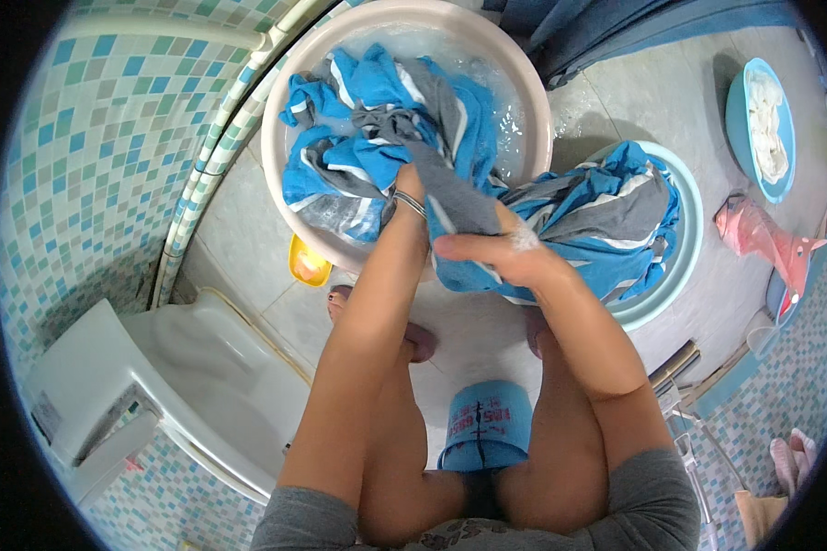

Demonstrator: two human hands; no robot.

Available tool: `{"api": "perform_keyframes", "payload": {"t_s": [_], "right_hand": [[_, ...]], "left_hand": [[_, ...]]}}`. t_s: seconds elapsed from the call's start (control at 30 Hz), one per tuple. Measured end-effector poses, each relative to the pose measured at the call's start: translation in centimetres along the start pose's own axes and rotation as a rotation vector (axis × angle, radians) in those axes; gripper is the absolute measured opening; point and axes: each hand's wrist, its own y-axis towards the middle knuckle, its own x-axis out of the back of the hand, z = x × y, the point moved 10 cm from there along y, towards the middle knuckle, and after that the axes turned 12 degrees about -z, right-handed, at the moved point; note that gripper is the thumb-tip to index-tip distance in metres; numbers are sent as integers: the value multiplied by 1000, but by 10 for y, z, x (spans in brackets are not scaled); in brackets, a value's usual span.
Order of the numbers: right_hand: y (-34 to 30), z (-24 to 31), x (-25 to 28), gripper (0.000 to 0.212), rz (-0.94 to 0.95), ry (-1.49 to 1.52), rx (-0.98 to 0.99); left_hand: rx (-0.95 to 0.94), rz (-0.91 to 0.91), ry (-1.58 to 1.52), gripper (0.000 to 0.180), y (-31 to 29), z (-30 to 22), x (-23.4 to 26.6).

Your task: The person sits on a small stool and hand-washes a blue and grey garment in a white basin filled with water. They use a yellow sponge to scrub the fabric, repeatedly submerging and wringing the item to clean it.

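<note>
Cloth [473, 209], blue-grey-white: bunched in soapy pink washbasin [274, 138], 12 o'clock; more heaped in light-blue basin [690, 220], 2 o'clock. Step, apparently: handwashing, gathering folds; next move likely needs a firm two-handed grip. Right hand [513, 260]: curled round a fold, thumb toward 9. Left hand [410, 178]: reaching toward 12, fingers buried, closure indeterminable.

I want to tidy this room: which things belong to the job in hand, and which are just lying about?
In use:
Blue-and-grey cloth, gripped by the right hand, left hand in its folds
Pale tub of water
Large light-blue basin

Apparently lying about:
Yellow dish
Small blue basin with white cloth
Pink slippers
</note>
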Motion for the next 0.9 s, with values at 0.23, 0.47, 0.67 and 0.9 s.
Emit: {"api": "perform_keyframes", "payload": {"t_s": [0.23, 0.47, 0.67, 0.9], "right_hand": [[24, 9, 74, 80, -470, -97, 179], [50, -10, 43, 33, -518, -52, 92], [18, 18, 50, 31, -757, -296, 476], [43, -17, 62, 43, -621, 121, 200]], "left_hand": [[-110, 333, 8, 43, -77, -23, -3], [-384, -35, 85, 47, -94, -28, 6], [-758, -19, 201, 35, -113, -46, -2], [-870, -160, 245, 32, -142, -66, 3]]}}
